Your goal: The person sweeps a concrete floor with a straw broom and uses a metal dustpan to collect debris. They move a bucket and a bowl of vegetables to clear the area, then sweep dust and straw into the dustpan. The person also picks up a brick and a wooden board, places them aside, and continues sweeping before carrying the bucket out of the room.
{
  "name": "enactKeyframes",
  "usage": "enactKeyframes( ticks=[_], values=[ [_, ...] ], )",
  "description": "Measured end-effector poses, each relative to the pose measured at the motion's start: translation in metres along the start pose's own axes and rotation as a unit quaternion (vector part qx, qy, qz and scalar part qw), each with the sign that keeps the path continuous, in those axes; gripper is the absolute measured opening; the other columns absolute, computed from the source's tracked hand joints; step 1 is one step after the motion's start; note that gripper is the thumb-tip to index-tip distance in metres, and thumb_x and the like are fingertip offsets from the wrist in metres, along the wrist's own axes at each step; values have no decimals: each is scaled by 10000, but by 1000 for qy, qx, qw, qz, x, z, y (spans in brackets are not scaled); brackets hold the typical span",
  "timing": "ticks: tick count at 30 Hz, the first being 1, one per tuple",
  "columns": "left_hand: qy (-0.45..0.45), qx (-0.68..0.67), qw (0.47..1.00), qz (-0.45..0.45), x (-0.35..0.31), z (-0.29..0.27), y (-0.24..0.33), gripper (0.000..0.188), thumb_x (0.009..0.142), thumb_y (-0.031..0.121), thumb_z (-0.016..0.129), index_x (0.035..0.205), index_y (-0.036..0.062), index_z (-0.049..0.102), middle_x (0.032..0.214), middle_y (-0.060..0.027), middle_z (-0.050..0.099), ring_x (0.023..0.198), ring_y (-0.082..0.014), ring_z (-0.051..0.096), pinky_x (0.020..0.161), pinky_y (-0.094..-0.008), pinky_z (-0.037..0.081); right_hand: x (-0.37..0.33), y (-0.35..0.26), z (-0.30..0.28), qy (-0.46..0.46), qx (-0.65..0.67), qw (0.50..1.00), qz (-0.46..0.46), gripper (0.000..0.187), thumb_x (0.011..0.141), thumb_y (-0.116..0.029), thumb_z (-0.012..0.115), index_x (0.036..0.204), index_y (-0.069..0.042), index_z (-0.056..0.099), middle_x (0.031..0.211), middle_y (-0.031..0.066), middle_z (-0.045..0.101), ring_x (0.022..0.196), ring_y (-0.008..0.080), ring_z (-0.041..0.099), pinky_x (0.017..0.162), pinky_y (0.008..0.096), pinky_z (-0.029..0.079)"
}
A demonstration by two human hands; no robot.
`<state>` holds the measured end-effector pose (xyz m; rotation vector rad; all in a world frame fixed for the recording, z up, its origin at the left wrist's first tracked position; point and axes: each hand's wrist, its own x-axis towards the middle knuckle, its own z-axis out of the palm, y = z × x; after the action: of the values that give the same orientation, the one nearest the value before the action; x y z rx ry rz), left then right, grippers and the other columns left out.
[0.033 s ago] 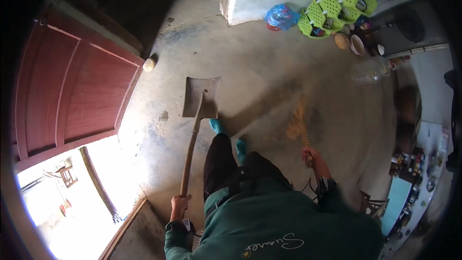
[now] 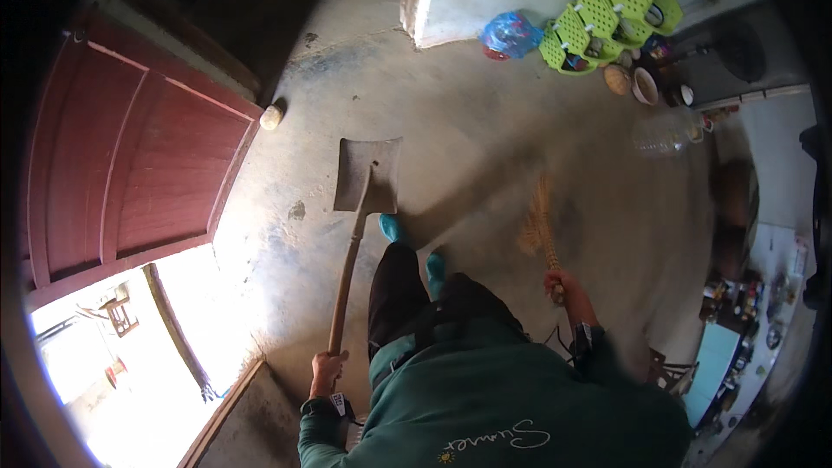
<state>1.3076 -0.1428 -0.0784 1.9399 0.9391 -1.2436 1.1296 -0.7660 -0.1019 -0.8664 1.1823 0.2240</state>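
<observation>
My left hand (image 2: 327, 372) is wrapped round the end of the long wooden handle of a shovel (image 2: 367, 184). Its wide, square metal blade lies on the concrete floor ahead of my feet. My right hand (image 2: 564, 284) grips the handle of a straw hand broom (image 2: 542, 217), whose bristles point ahead and look slightly blurred. Whether the bristles touch the floor I cannot tell. One of my teal shoes (image 2: 391, 227) is just behind the blade, and the other is a little to its right.
A dark red door (image 2: 165, 147) stands at the left beside a bright doorway, with a pale stone (image 2: 271, 117) at its edge. Green stacked baskets (image 2: 598, 17) and a blue plastic bag (image 2: 511, 35) line the far wall. Bottles and jars crowd a counter (image 2: 754, 364) at the right.
The whole view has shifted very slightly. Both hands keep their holds, and the broom's bristles have turned a little.
</observation>
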Motion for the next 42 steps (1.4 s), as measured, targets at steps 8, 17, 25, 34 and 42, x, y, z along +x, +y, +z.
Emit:
enactKeyframes(
  ticks=[8,17,25,34,42],
  values=[
    [16,77,996,40,27,5,0,425,712,409,768,761,-7,695,562,-98,628,477,-191,624,495,-325,523,78,-100,67,-219,-156,961,65,219,924,-194,516,729,-100,554,652,0,531,594,106,535,572,258,451],
    [117,-89,986,-74,3,79,-42,360,696,340,791,809,18,675,632,-91,626,535,-195,614,520,-340,498,229,-231,318,-84,-538,816,193,227,867,-203,583,717,-34,561,575,88,550,475,204,527,525,314,466],
    [147,-363,896,-210,-6,177,-69,423,698,363,782,835,-24,676,658,-145,648,598,-249,650,562,-387,511,270,-160,654,-222,-755,598,151,125,811,-74,646,779,-26,536,576,59,528,456,182,543,413,346,494],
    [127,-484,805,-319,36,156,-91,492,709,396,755,976,-11,684,934,-229,681,907,-368,657,794,-437,515,110,101,955,-398,-853,336,10,155,798,-80,680,715,-36,557,573,43,540,436,147,532,366,303,449],
    [96,-614,698,-355,85,58,-113,481,720,360,755,972,-41,674,942,-246,675,923,-373,657,806,-445,516,13,332,1145,-487,-849,146,-143,173,822,-103,685,789,-11,542,626,75,560,489,158,563,424,322,487]
  ],
)
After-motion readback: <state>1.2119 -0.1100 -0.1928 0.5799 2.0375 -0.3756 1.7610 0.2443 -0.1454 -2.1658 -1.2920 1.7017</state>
